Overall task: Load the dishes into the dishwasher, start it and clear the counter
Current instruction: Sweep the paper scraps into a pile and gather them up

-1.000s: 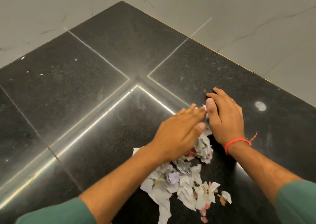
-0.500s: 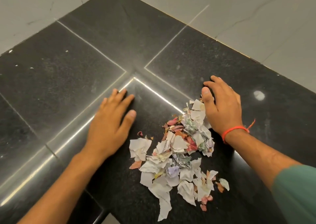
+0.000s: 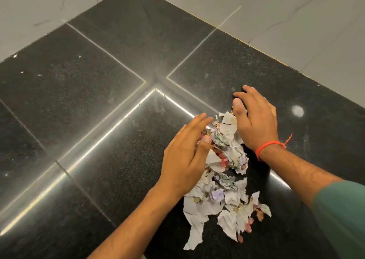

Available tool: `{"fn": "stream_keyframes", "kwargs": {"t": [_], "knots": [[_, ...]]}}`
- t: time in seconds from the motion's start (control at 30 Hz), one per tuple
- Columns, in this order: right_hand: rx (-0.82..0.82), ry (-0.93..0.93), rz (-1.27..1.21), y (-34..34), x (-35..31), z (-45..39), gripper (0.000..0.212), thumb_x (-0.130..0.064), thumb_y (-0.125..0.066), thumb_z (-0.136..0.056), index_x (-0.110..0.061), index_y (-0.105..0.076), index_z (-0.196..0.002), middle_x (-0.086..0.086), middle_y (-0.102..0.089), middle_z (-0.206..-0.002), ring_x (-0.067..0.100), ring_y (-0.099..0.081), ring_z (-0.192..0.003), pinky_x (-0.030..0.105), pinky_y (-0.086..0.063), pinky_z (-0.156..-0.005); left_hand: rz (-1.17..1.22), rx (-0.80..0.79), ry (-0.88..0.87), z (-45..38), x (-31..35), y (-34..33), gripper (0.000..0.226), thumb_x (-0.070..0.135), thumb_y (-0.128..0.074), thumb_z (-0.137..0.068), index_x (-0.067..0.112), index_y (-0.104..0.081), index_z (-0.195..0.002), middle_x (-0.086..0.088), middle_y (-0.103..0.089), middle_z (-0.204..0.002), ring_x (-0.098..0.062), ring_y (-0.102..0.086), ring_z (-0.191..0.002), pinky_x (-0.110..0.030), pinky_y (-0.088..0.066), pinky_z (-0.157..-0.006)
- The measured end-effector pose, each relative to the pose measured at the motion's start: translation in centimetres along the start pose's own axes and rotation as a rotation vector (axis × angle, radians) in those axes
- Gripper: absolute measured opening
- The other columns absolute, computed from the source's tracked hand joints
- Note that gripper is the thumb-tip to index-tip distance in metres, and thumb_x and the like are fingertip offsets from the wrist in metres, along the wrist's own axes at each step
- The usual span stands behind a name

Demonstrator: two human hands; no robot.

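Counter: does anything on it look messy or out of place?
Yes: a heap of torn paper scraps litters the black counter, between the left hand and right hand. A pale round smudge lies beyond.

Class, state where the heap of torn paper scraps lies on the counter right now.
In the head view the torn paper scraps lie on the black counter, lower right of centre, between the left hand and right hand.

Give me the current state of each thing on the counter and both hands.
Pile of torn white and coloured paper scraps: heaped loosely on the counter, between the hands, some strewn nearer the person.
Black polished stone counter: a few small white specks on it, one pale round spot at right.
Left hand: open, fingers straight, edge against the pile.
Right hand: open, cupped against the pile's far side.
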State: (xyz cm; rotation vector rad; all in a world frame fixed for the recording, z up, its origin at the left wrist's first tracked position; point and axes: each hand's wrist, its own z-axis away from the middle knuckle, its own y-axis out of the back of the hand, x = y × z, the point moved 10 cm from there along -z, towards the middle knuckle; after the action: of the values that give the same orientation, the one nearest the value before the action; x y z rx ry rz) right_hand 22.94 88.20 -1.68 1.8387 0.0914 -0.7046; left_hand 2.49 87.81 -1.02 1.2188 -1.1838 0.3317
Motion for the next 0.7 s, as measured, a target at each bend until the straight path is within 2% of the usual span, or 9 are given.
{"fn": "stream_keyframes", "kwargs": {"t": [0.13, 0.23, 0.4, 0.47, 0.53, 0.6, 0.7], "knots": [[-0.035, 0.021, -0.050, 0.0, -0.4, 0.3, 0.054, -0.054, -0.023, -0.101, -0.028, -0.064, -0.124, -0.006, -0.049, -0.150, 0.013, -0.031, -0.148, 0.049, -0.017, -0.121, -0.061, 0.007, 0.035, 0.1, -0.3, -0.1, 0.044, 0.041, -0.035, -0.108, 0.032, -0.050, -0.149, 0.019, -0.043, -0.157, 0.006, -0.035, -0.144, -0.029, -0.035, -0.118], [-0.091, 0.051, -0.087, -0.3, -0.8, 0.7, 0.052, -0.052, -0.024, -0.103, -0.029, -0.065, -0.124, -0.007, -0.049, -0.151, 0.012, -0.029, -0.149, 0.049, -0.014, -0.122, -0.141, 0.002, 0.033, 0.1, 0.0, -0.3, 0.045, 0.042, -0.036, -0.108, 0.030, -0.049, -0.149, 0.015, -0.044, -0.157, 0.002, -0.037, -0.144, -0.027, -0.034, -0.118], [-0.220, 0.135, -0.172, -0.4, -1.7, 1.5, 0.066, -0.058, -0.020, -0.099, -0.020, -0.066, -0.128, 0.000, -0.050, -0.151, 0.015, -0.031, -0.149, 0.041, -0.019, -0.123, -0.236, -0.057, 0.015, 0.3, 0.6, -0.8, 0.043, 0.038, -0.039, -0.109, 0.027, -0.047, -0.151, 0.013, -0.042, -0.157, -0.002, -0.035, -0.146, -0.027, -0.029, -0.117], [-0.284, 0.156, -0.203, -0.5, -1.9, 2.2, 0.068, -0.060, -0.020, -0.097, -0.020, -0.064, -0.132, 0.000, -0.047, -0.153, 0.013, -0.031, -0.149, 0.037, -0.018, -0.124, -0.178, -0.107, 0.060, 0.4, 0.9, -1.0, 0.042, 0.037, -0.041, -0.109, 0.027, -0.046, -0.149, 0.021, -0.043, -0.150, 0.000, -0.040, -0.138, -0.027, -0.033, -0.114], [-0.340, 0.135, -0.258, -0.4, -2.1, 3.2, 0.071, -0.062, -0.020, -0.096, -0.020, -0.063, -0.135, -0.002, -0.047, -0.154, 0.012, -0.031, -0.148, 0.038, -0.018, -0.125, 0.034, -0.119, 0.179, 0.7, 1.1, -0.7, 0.042, 0.036, -0.043, -0.109, 0.028, -0.044, -0.150, 0.024, -0.044, -0.141, 0.003, -0.045, -0.126, -0.027, -0.038, -0.107], [-0.382, 0.122, -0.324, -0.2, -2.5, 4.6, 0.069, -0.062, -0.023, -0.096, -0.021, -0.062, -0.135, -0.004, -0.050, -0.151, 0.011, -0.033, -0.147, 0.041, -0.018, -0.124, 0.136, -0.075, 0.252, 2.1, 1.2, 0.0, 0.044, 0.035, -0.044, -0.108, 0.029, -0.043, -0.152, 0.020, -0.047, -0.146, 0.004, -0.046, -0.128, -0.030, -0.040, -0.111], [-0.425, 0.140, -0.351, 0.3, -2.9, 6.6, 0.066, -0.067, -0.028, -0.094, -0.027, -0.056, -0.140, -0.007, -0.051, -0.149, 0.003, -0.034, -0.142, 0.045, -0.018, -0.125, -0.055, 0.090, 0.241, 6.3, 0.7, 1.4, 0.041, 0.039, -0.041, -0.109, 0.030, -0.044, -0.149, 0.022, -0.044, -0.148, 0.004, -0.037, -0.138, -0.043, -0.032, -0.121]]}}
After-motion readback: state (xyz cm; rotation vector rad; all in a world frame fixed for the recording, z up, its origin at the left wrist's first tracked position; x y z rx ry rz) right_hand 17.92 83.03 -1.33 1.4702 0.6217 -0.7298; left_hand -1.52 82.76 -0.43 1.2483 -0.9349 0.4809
